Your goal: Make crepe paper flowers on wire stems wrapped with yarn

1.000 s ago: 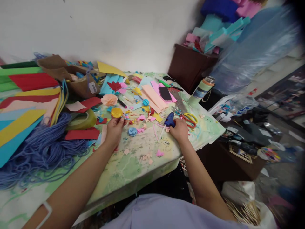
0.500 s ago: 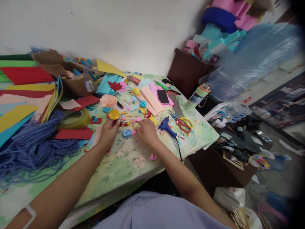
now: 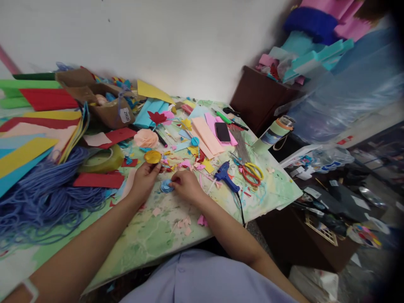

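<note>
My left hand (image 3: 145, 179) is closed on a yellow paper flower (image 3: 152, 157), held by its lower edge between thumb and fingers. Just to the right, a blue paper flower (image 3: 166, 185) lies low over the table. The curled fingers of my right hand (image 3: 186, 185) pinch its right edge. Behind the yellow flower sits a peach paper flower (image 3: 146, 138). A red paper flower (image 3: 157, 117) and a blue paper piece on a stem (image 3: 195, 141) are farther back.
A blue glue gun (image 3: 227, 176) and scissors (image 3: 251, 174) lie to the right, near a phone (image 3: 222, 132) and a bottle (image 3: 277, 130). Blue cord (image 3: 47, 198), a tape roll (image 3: 105, 160) and a brown box (image 3: 107, 111) crowd the left. Paper scraps (image 3: 184, 224) litter the front.
My right hand has moved left and down onto the blue flower's edge. The yellow flower in my left hand has tipped a little. The view has shifted slightly.
</note>
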